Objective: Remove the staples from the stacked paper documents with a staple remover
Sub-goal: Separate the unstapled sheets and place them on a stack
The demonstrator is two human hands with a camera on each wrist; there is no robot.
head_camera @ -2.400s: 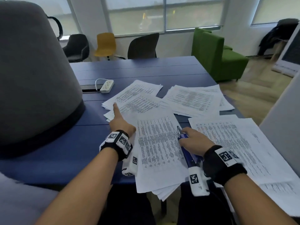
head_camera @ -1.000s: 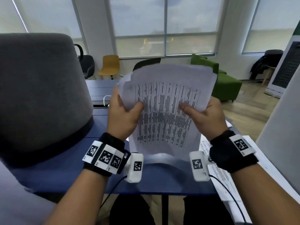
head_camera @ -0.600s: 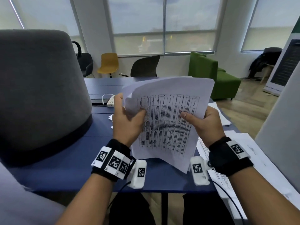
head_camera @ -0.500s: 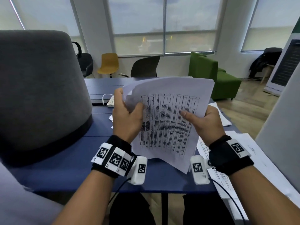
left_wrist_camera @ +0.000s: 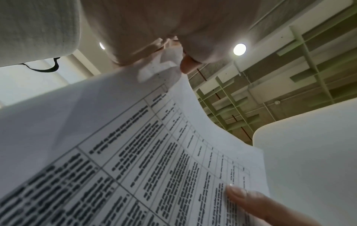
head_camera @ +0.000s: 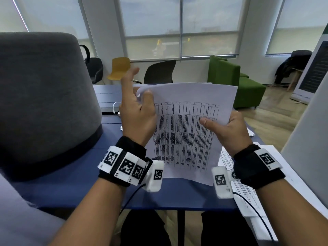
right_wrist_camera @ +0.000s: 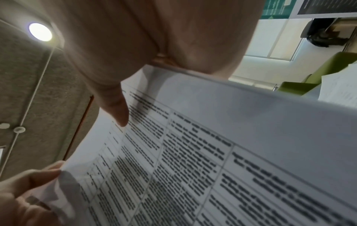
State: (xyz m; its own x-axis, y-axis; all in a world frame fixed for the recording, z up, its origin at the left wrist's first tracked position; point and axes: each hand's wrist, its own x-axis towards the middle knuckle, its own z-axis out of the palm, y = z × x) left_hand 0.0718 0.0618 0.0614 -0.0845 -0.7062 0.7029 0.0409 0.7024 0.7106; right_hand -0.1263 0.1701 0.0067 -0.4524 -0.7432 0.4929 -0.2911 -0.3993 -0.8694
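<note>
Two hands, head view: the right hand [head_camera: 229, 132] grips the right edge of the stapled printed document [head_camera: 188, 132], thumb across the table text, holding it upright above the blue table [head_camera: 106, 189]. The left hand [head_camera: 136, 112] is at the document's top-left corner, thumb and one finger apparently nipping the curled corner, the other fingers lifted straight.
Left wrist view: the crumpled corner [left_wrist_camera: 164, 67] sits pinched just ahead of the palm, with a fingertip [left_wrist_camera: 186, 65] beside it; no staple can be made out.
Right wrist view: the right thumb [right_wrist_camera: 115, 110] presses the page face, fingers hidden behind; the left fingers [right_wrist_camera: 32, 182] touch the far corner.
Staple remover: in no view, neither hand has it.
More papers: lying below the right wrist [head_camera: 248, 189].
Doing it well, I'd judge: find the staple by feel, lay the document flat near the hands, pin the corner down, then fetch the remover so the pages don't tear.
</note>
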